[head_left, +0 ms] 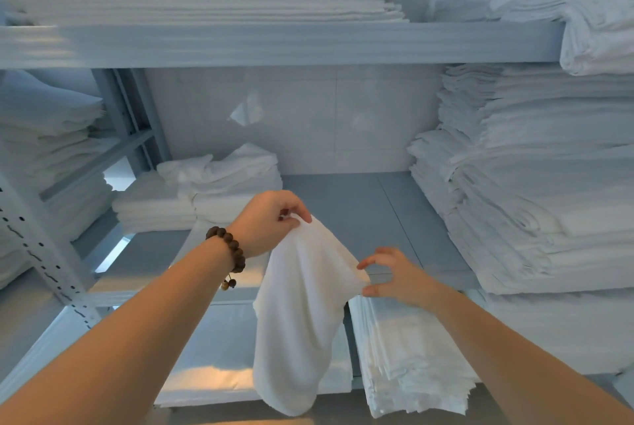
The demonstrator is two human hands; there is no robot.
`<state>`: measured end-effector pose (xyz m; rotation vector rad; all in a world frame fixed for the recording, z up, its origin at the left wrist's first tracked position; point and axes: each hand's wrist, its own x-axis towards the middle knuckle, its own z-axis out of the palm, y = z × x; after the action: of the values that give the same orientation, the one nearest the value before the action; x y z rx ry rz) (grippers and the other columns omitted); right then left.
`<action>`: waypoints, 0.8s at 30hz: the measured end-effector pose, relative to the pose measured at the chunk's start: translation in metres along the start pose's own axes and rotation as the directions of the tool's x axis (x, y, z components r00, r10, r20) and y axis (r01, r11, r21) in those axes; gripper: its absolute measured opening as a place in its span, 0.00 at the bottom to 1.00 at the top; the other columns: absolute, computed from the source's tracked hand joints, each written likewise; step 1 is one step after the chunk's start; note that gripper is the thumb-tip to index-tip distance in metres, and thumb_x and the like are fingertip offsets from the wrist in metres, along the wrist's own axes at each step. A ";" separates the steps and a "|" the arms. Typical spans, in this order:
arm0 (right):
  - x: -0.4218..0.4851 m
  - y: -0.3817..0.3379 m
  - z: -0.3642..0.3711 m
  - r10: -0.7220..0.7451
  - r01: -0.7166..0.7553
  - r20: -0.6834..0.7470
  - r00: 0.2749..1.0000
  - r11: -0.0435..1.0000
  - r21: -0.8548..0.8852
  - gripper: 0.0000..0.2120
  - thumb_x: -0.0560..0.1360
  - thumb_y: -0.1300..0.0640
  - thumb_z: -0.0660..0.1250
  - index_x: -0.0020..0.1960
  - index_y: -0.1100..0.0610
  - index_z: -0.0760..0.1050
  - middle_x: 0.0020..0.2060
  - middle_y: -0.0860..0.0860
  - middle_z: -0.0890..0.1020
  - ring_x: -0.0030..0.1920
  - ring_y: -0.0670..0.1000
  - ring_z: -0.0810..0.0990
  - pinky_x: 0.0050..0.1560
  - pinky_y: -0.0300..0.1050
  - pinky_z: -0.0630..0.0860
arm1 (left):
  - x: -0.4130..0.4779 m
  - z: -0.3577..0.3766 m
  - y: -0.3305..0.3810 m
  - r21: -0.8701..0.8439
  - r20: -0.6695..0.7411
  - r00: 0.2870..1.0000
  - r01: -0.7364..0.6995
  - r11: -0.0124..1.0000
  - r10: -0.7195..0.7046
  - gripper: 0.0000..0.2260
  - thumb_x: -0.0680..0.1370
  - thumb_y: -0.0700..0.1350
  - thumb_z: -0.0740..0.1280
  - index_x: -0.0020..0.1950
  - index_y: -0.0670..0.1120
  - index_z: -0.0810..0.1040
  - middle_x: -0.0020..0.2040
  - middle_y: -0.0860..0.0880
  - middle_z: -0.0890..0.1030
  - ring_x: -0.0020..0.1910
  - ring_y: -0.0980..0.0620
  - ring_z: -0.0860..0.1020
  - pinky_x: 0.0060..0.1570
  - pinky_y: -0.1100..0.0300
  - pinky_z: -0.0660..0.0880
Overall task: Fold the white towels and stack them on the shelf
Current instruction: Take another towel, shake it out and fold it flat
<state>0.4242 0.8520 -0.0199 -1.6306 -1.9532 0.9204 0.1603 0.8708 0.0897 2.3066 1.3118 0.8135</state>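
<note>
Fingers (302, 212) pinch towel (296, 321), stacks (549, 205) — perhaps sheets — flanking

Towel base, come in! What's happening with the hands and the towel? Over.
Left hand pinches towel top corner. Right hand pinches other corner. Towel hangs unfolded before the shelf. Nothing in the way.

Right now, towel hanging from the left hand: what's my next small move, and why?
Probably close the right hand on the free corner of the towel and pull it level: the left hand pinches one corner, the rest hangs unfolded, and right thumb and forefinger bracket the other.
</note>
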 end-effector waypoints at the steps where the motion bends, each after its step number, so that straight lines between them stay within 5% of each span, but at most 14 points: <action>1: 0.000 0.002 0.004 -0.003 0.003 0.008 1.000 1.000 -0.010 0.21 0.67 0.55 0.77 0.58 0.45 0.76 0.64 0.50 0.63 0.69 0.47 0.61 0.62 0.36 0.56 | 0.000 -0.002 0.000 0.000 -0.009 1.000 -0.005 1.000 0.005 0.13 0.74 0.33 0.65 0.41 0.51 0.81 0.41 0.56 0.77 0.39 0.57 0.73 0.41 0.72 0.67; 5: 0.000 0.007 0.018 -0.062 0.060 -0.022 0.998 0.995 -0.073 0.17 0.67 0.56 0.76 0.55 0.49 0.79 0.58 0.48 0.70 0.64 0.48 0.68 0.59 0.35 0.60 | -0.002 -0.011 0.001 -0.016 -0.051 0.998 -0.040 0.999 0.040 0.12 0.74 0.32 0.64 0.42 0.49 0.81 0.45 0.53 0.79 0.45 0.50 0.76 0.49 0.62 0.72; 11: -0.005 0.004 0.011 -0.095 0.089 -0.147 0.985 0.995 -0.045 0.10 0.70 0.55 0.74 0.46 0.61 0.83 0.50 0.54 0.82 0.52 0.52 0.79 0.54 0.40 0.68 | -0.011 -0.025 -0.014 0.108 -0.142 0.987 -0.065 0.992 0.080 0.12 0.75 0.32 0.64 0.43 0.48 0.79 0.45 0.52 0.78 0.46 0.51 0.75 0.50 0.60 0.72; 16: -0.004 -0.019 -0.056 -0.175 0.131 -0.311 0.934 0.979 -0.158 0.08 0.68 0.54 0.75 0.42 0.59 0.83 0.40 0.53 0.84 0.43 0.51 0.80 0.50 0.45 0.71 | -0.029 -0.028 -0.040 0.341 -0.136 0.984 -0.064 0.938 0.116 0.06 0.75 0.36 0.66 0.48 0.45 0.79 0.46 0.50 0.78 0.45 0.49 0.75 0.47 0.62 0.68; 21: -0.015 -0.039 -0.084 -0.285 0.206 -0.352 0.892 0.948 -0.244 0.07 0.68 0.56 0.75 0.41 0.59 0.83 0.40 0.52 0.84 0.44 0.51 0.80 0.50 0.46 0.72 | -0.031 -0.023 -0.038 0.356 -0.153 0.975 -0.095 0.930 0.158 0.04 0.75 0.38 0.67 0.48 0.46 0.79 0.46 0.51 0.79 0.44 0.50 0.76 0.47 0.59 0.72; 24: -0.027 -0.037 -0.090 -0.276 0.174 -0.391 0.878 0.945 -0.277 0.07 0.67 0.56 0.76 0.41 0.59 0.83 0.38 0.51 0.83 0.42 0.48 0.78 0.48 0.34 0.71 | -0.034 -0.011 -0.034 0.342 -0.149 0.979 -0.080 0.936 0.138 0.04 0.75 0.39 0.67 0.48 0.46 0.78 0.46 0.52 0.79 0.44 0.52 0.76 0.48 0.60 0.73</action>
<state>0.4671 0.8422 0.0714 -1.5196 -1.9315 0.2178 0.1179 0.8590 0.0689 2.6438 1.5060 0.9002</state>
